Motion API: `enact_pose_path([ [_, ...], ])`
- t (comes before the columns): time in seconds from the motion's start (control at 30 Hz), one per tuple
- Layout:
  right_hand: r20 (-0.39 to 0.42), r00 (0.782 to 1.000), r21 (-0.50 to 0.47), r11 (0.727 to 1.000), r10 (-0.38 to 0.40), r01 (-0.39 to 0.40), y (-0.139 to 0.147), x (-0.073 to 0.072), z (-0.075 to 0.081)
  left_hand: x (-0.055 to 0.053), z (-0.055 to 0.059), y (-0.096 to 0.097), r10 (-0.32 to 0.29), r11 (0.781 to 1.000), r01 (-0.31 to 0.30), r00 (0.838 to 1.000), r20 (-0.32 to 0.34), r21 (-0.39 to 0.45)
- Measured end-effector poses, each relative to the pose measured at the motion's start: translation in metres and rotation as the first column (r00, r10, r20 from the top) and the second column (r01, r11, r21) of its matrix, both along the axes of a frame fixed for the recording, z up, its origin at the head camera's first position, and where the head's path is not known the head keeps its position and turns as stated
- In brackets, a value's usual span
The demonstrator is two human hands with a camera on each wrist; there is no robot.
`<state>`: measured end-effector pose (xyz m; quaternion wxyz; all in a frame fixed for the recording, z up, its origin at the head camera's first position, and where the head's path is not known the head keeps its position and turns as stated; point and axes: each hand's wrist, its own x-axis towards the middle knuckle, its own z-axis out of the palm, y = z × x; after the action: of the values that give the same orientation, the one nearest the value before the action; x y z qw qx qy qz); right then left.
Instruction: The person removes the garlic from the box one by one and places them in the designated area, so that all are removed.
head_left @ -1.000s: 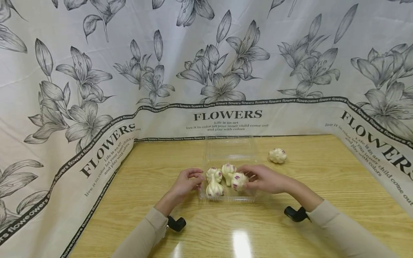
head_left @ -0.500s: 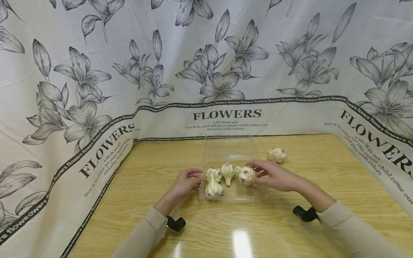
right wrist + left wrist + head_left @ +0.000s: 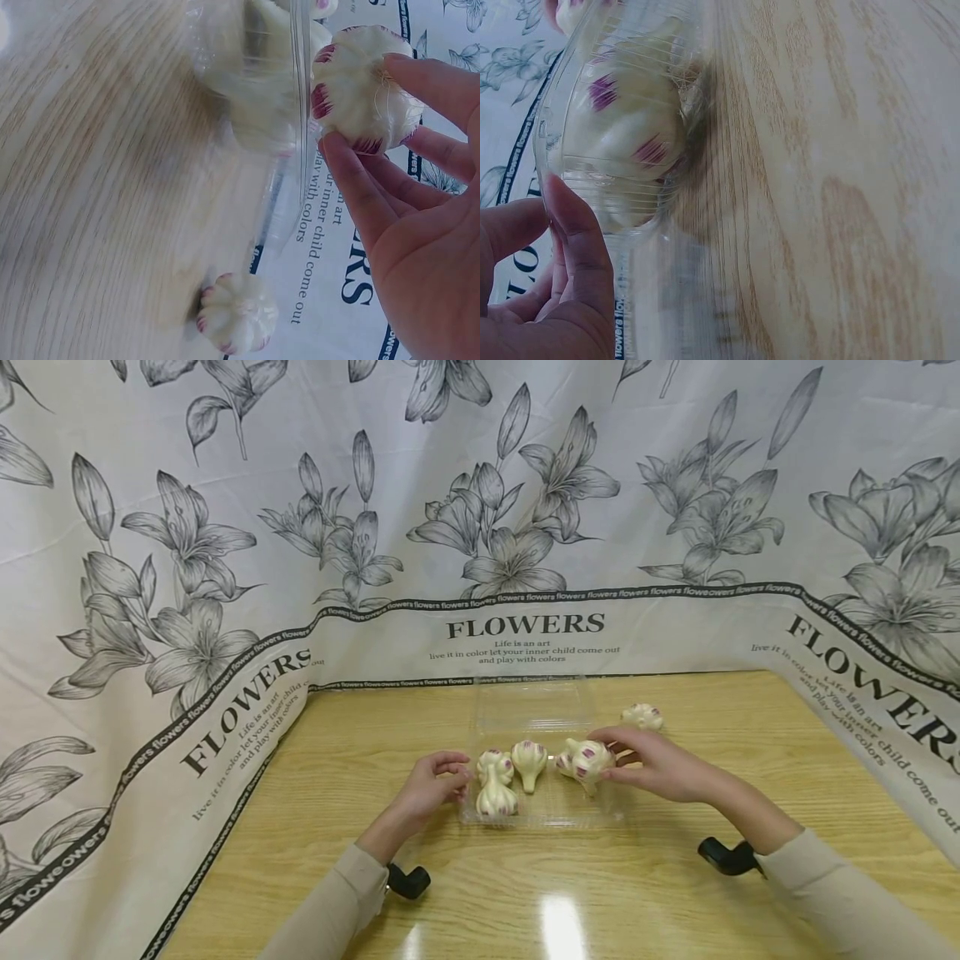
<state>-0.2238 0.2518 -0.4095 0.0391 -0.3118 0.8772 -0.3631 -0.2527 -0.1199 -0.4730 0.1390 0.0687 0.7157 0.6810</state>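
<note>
A clear plastic clamshell box (image 3: 517,820) stands on the table with its lid raised at the back. My left hand (image 3: 435,785) pinches the box's left rim between thumb and finger. Inside, two garlic bulbs (image 3: 497,797) lie one before the other on the left, and another garlic bulb (image 3: 528,758) is in the middle. My right hand (image 3: 660,764) holds a white, purple-marked garlic bulb (image 3: 367,90) in its fingertips at the box's right side. In the right wrist view, this bulb is above the rim.
One loose garlic bulb (image 3: 642,717) lies on the table (image 3: 360,718) behind my right hand. A flower-printed cloth (image 3: 525,639) hangs along the back and both sides. A black wrist mount (image 3: 727,857) sticks out under the right forearm.
My right hand has moved to the right with the garlic bulb, from beside the middle bulb to the box's right side. The left hand has stayed at the left rim.
</note>
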Motion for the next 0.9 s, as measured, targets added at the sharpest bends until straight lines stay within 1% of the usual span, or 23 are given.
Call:
enact_pose_path([
  [0.33,-0.057,0.998,-0.017,1.000,-0.009,0.008,0.011,0.001,0.002,-0.001,-0.001,-0.001,-0.002,1.000,0.002,1.000,-0.001,-0.006],
  [0.7,-0.056,0.997,-0.004,0.999,-0.045,0.045,0.023,0.003,0.005,-0.002,-0.003,-0.001,-0.005,1.000,0.005,1.000,0.001,-0.005],
  [0.9,-0.077,0.995,0.013,0.998,-0.065,0.066,0.031,0.005,0.006,-0.002,-0.003,-0.001,-0.007,1.000,0.007,1.000,0.002,-0.002],
])
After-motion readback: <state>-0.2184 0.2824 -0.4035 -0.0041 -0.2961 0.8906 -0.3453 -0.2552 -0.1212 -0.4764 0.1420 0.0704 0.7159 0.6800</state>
